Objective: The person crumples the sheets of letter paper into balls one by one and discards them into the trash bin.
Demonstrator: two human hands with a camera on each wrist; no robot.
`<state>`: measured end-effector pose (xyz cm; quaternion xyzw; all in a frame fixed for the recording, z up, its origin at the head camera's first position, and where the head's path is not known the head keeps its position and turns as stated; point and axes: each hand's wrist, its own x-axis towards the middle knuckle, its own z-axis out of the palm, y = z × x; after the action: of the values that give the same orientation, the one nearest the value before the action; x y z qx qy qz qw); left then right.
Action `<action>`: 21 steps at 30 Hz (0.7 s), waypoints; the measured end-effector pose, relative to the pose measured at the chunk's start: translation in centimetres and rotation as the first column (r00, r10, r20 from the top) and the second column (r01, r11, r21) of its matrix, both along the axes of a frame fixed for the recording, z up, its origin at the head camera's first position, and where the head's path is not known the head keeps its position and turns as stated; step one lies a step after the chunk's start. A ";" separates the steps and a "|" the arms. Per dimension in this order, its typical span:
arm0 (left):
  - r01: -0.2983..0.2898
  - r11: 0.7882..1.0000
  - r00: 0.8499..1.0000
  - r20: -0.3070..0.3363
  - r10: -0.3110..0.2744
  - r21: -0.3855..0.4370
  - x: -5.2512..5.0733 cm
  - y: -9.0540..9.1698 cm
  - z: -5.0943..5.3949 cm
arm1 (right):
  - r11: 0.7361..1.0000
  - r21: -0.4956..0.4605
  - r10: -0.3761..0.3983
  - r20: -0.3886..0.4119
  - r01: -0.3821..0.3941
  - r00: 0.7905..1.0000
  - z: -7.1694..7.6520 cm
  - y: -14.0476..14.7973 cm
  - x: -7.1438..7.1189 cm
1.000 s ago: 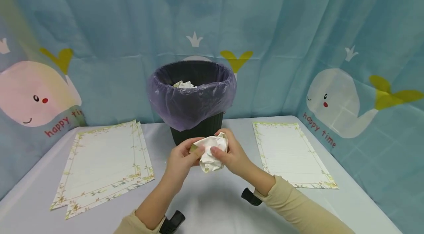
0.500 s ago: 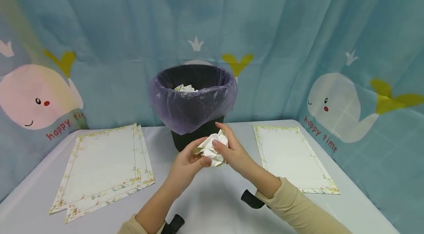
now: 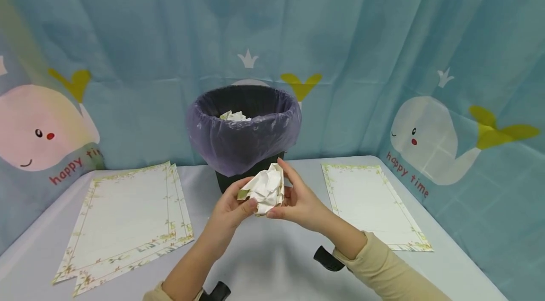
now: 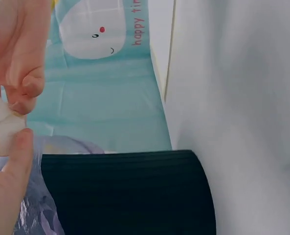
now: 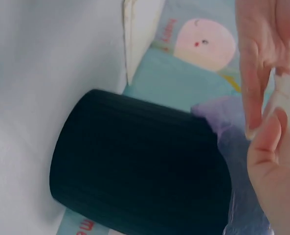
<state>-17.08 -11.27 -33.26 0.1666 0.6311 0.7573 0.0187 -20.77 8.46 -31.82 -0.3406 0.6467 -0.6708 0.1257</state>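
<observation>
The two arms reach forward and lean in toward each other, the left arm (image 3: 189, 268) from the bottom and the right arm (image 3: 347, 237) from the lower right, with tan sleeves (image 3: 389, 270) that stop before the wrists. The left hand (image 3: 230, 208) and the right hand (image 3: 304, 206) are close together, both holding on. On the right hand, the thumb (image 3: 279, 213) and pointer finger (image 3: 288, 171) are spread wide.

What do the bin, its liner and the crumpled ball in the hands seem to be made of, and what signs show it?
Bin: probably plastic, dark and mostly matt, with fine ribs.
Liner: likely thin plastic film, purple, translucent and slightly glossy, hanging in wrinkles.
Crumpled ball: apparently paper, matt white, holding sharp creases.
</observation>
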 end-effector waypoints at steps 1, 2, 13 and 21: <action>-0.008 1.000 1.000 0.006 0.008 -0.003 0.0 0.0 0.0 | 1.000 0.026 -0.003 -0.003 0.003 1.000 0.1 0.0 0.0; -0.014 1.000 1.000 0.014 0.014 -0.001 0.0 0.1 0.0 | 0.998 0.055 -0.013 -0.014 0.014 1.000 0.1 0.1 -0.1; -0.153 0.988 0.984 0.099 0.150 0.019 -0.1 1.1 -0.4 | 0.980 0.140 -0.110 -0.216 0.143 0.970 -0.4 -0.1 -0.4; -0.271 0.962 0.950 0.164 0.265 0.014 -0.6 1.5 -0.4 | 0.979 0.043 -0.172 -0.347 0.199 0.922 -1.4 -0.8 -0.6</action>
<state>-17.70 -9.76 -33.70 0.0181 0.6304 0.7752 -0.0367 -21.37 7.68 -33.24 -0.3839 0.7135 -0.5848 -0.0394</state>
